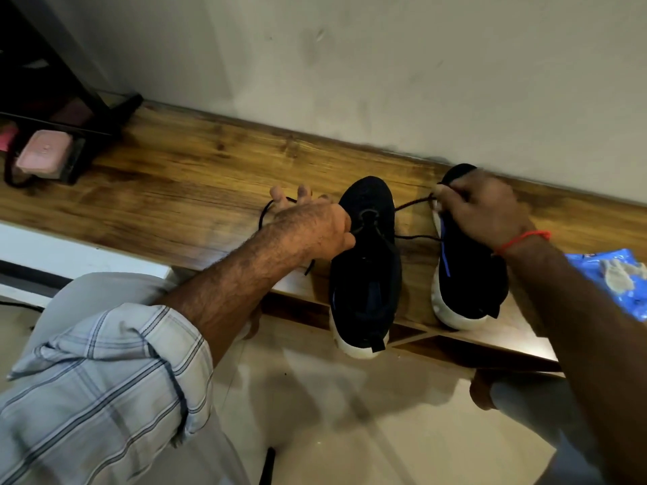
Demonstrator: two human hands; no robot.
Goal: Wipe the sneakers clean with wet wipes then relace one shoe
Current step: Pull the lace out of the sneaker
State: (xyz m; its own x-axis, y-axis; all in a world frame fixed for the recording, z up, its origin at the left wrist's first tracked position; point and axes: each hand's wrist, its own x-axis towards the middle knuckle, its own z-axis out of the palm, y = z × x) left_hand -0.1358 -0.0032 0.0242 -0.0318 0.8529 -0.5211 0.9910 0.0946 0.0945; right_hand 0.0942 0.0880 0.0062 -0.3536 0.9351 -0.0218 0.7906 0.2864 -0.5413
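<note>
A long wooden bench top (pixel 196 169) with a warm brown grain is set against a pale plastered wall (pixel 385 64), and two black knit sneakers with white soles are stood on it side by side, toes toward the wall. The left sneaker (pixel 367 267) is placed nearer the bench's front edge, its heel overhanging; the right sneaker (pixel 469 274) is set just beside it, closer to the wall. A thin black shoelace (pixel 411 204) is threaded through the left sneaker's upper eyelets and is drawn out to both sides.

The left hand (pixel 311 229) is laid against the left sneaker's side, with one end of the lace held at the palm; its fingers are spread and extended toward the wall, and a loop of lace is seen beyond them. The right hand (pixel 479 211) is held over the right sneaker's toe, its fingers curled and pinching the other lace end, which is pulled taut. A red thread bracelet (pixel 521 239) is worn on the right wrist. Both forearms are stretched forward, the left one bared below a rolled checked sleeve (pixel 105 386).

A blue wet-wipe packet (pixel 616 278) is lain at the right edge, partly hidden by the right arm.
</note>
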